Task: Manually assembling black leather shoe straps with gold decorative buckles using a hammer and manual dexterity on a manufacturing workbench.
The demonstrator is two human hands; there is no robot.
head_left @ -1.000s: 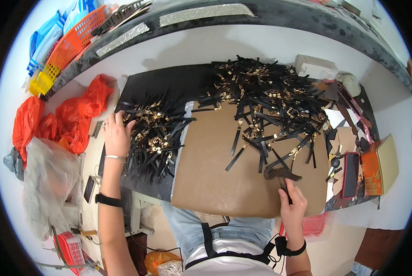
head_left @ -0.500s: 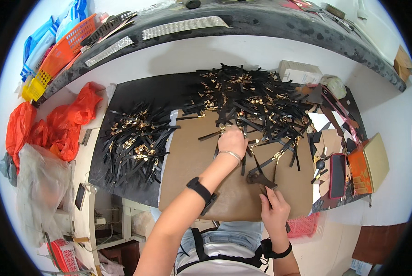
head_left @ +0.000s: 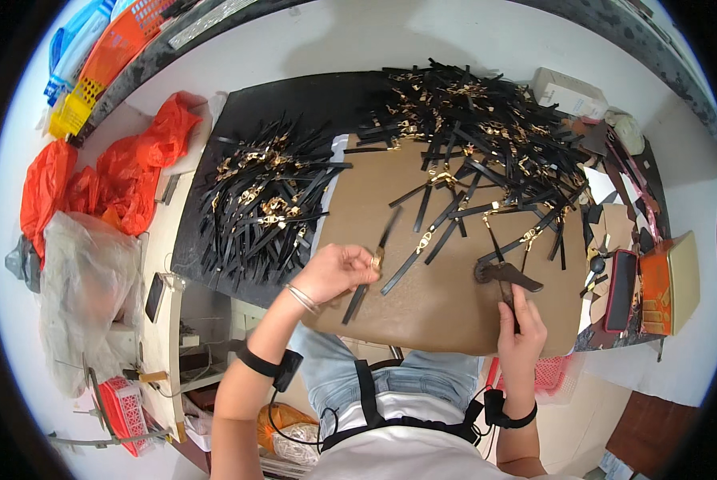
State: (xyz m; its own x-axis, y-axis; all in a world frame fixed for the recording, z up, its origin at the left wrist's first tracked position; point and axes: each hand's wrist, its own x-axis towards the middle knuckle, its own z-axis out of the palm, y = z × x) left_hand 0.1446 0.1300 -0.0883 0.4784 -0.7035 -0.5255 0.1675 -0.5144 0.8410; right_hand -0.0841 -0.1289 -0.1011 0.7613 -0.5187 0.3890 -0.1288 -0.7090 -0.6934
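Observation:
Pinched in my left hand point(head_left: 333, 270) is a black strap with a gold metal fitting point(head_left: 386, 234), held above the near left part of a brown leather sheet point(head_left: 454, 324). Its ends look slightly smeared by motion. My right hand point(head_left: 523, 326) is closed around the handle of a hammer with a dark, curved head point(head_left: 520, 277), over the sheet's right side. Beyond the hands a large heap of similar black straps with gold fittings point(head_left: 486, 120) covers the sheet's far edge. A few loose straps lie between the hands. Another pile point(head_left: 266, 200) sits to the left.
At the right are a phone with a pink edge point(head_left: 621, 291), leather scraps point(head_left: 610, 228) and an orange box point(head_left: 669, 280). A white carton point(head_left: 568, 93) stands at the back right. Red plastic bags point(head_left: 138, 180) lie left of the black table point(head_left: 294, 100).
My left hand has come back from the heap toward me and to the left, with a strap in it. My right hand still holds the hammer. The head view has shifted.

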